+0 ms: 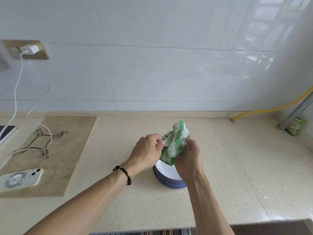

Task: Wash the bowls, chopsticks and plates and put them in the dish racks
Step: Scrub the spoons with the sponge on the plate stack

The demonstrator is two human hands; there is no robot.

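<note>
Fingers of the left hand [147,150] pinch a small white spoon-like piece [167,141], too hidden to name surely, while the right hand [189,156] curls round a green-and-white cloth [176,143] wrapped against it. Both meet just above a stack of blue-rimmed plates [167,175] on the speckled counter [237,167], the plates partly covered by the wrists.

At nine o'clock from the plates lie a phone [21,179], a bent wire trivet [42,143] and a white charging cable [33,99] that runs up to a wall plug [29,50] at ten o'clock. At two o'clock a yellow hose [271,108] meets the counter, with a metal pipe [294,112] and a green packet [296,126] beside it.

Both forearms reach in from six o'clock; the left wrist wears a dark bead bracelet [123,173].
</note>
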